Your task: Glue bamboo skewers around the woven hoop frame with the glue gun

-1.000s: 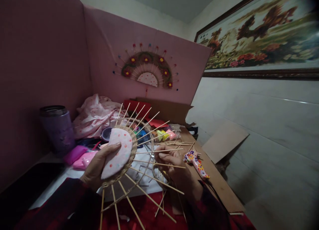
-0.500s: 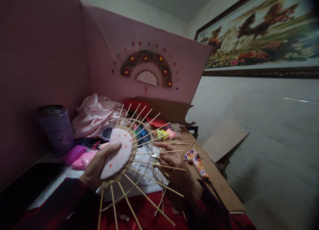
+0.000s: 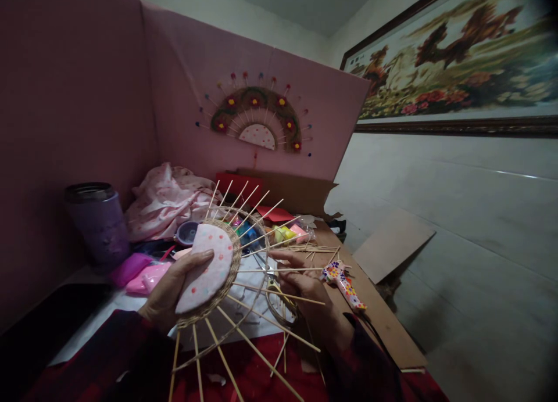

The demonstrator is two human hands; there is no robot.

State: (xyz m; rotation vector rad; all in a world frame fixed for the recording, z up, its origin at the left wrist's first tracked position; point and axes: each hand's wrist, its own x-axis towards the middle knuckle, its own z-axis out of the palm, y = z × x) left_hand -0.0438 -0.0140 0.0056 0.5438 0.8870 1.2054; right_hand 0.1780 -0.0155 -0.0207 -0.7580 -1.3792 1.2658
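Holding the half-woven fan (image 3: pixel 209 268) w/ our left hand (image 3: pixel 172 289), thumb clamped on; right hand (image 3: pixel 305 286) has slid lower, pinching the reed strand (image 3: pixel 279 297) btwn sticks, weaving's progressing.

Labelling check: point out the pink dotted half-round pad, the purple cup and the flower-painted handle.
Pink dotted half-round fabric pad (image 3: pixel 204 268), head view, its middle.
Purple cylindrical cup (image 3: pixel 101 225), head view, side wall.
White flower-painted handle (image 3: pixel 344 283), head view, mid-shaft.

Table (image 3: pixel 383 326), brown top: purple cup (image 3: pixel 99 222), pink cloth heap (image 3: pixel 168 201), spotted tool (image 3: pixel 342 281), loose sticks (image 3: pixel 311 250).
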